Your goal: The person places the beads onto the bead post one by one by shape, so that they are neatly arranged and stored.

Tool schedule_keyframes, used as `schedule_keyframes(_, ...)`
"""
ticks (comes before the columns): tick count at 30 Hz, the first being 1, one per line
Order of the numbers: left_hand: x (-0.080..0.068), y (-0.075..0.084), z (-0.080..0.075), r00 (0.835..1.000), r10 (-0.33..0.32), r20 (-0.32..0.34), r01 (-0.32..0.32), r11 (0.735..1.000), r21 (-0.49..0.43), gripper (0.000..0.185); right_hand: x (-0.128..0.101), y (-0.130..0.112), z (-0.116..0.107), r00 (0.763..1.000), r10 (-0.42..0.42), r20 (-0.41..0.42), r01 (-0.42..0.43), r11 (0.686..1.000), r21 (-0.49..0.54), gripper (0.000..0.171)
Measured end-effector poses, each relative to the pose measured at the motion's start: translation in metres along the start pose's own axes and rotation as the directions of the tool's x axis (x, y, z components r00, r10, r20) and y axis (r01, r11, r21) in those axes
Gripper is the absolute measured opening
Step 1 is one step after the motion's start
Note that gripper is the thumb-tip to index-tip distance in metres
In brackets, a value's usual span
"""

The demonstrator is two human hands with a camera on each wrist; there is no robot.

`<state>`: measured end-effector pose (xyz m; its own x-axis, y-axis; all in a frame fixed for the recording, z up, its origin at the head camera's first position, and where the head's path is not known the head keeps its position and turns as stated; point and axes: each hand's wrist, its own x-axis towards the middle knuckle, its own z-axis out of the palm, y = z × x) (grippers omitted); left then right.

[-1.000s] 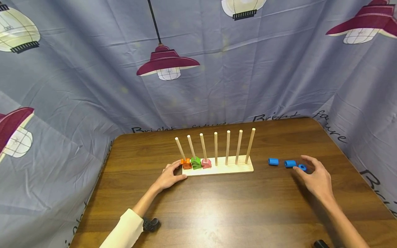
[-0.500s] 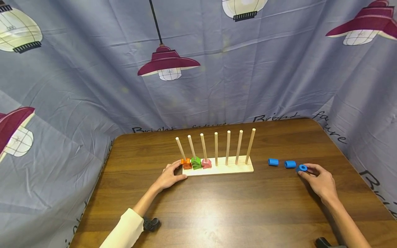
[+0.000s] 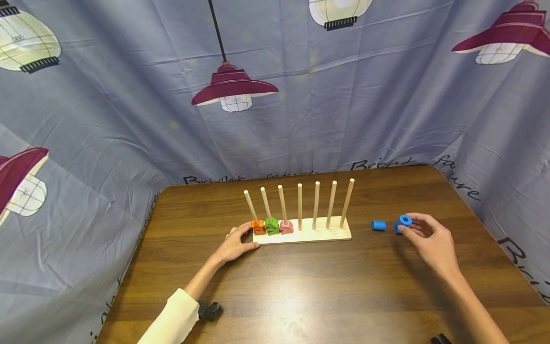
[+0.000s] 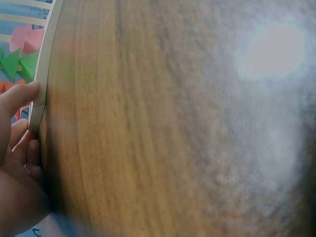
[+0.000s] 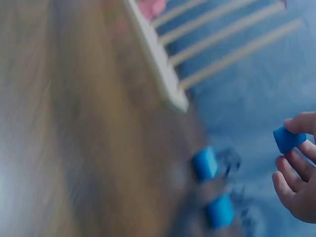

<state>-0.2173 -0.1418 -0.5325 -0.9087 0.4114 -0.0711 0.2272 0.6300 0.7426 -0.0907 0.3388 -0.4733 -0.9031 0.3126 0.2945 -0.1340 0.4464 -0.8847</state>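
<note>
A wooden base [image 3: 326, 234] carries seven upright pegs. An orange piece [image 3: 258, 226], a green piece [image 3: 271, 225] and a pink piece [image 3: 285, 226] sit at the foot of its three left pegs. My left hand [image 3: 245, 236] holds the base's left end, with the thumb [image 4: 22, 94] on the front edge and the fingers curled round the corner. My right hand [image 3: 410, 227] pinches a blue ring [image 3: 405, 220] and holds it lifted off the table; the ring [image 5: 289, 139] sits between thumb and fingers. Two blue cylinders [image 5: 205, 164] [image 5: 219, 211] lie on the table right of the base.
The brown table [image 3: 301, 286] has rounded corners and is walled by a grey cloth [image 3: 129, 119] printed with lamps. One blue cylinder [image 3: 378, 225] lies in plain view; the other is mostly hidden behind the held ring.
My right hand closed on the rightmost blue ring, then lifted it up and a little to the left. The left hand stayed on the base.
</note>
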Motion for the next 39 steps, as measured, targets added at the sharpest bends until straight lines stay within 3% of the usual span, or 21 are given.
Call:
schedule_keyframes(5,0.000,0.000,0.001,1.000,0.011,-0.006,-0.011,1.000,0.010,0.074,0.006,-0.048,0.027,0.991,-0.108,0.082,0.099,0.989,0.107,0.034)
schedule_keyframes(10,0.001,0.000,0.001,1.000,0.021,-0.017,-0.021,1.000,0.005,0.073,0.014,-0.094,0.058,0.963,-0.220,0.153,0.192,0.965,0.181,0.031)
schedule_keyframes(17,0.001,-0.003,0.001,1.000,0.027,-0.014,-0.027,1.000,0.007,0.072,0.030,-0.136,0.100,0.932,-0.294,0.213,0.239,0.938,0.251,0.029)
schedule_keyframes(28,0.000,0.000,0.001,1.000,0.028,-0.014,-0.027,1.000,0.007,0.073,0.043,-0.164,0.149,0.933,-0.297,0.206,0.215,0.914,0.345,0.032)
schedule_keyframes(35,-0.001,0.001,0.001,1.000,0.025,-0.015,-0.025,1.000,0.002,0.073,0.042,-0.166,0.164,0.947,-0.297,0.119,0.259,0.930,0.260,0.030)
schedule_keyframes(39,-0.001,0.000,0.001,1.000,0.024,-0.014,-0.023,1.000,0.005,0.073,0.040,-0.165,0.169,0.943,-0.322,0.082,0.300,0.931,0.205,0.031)
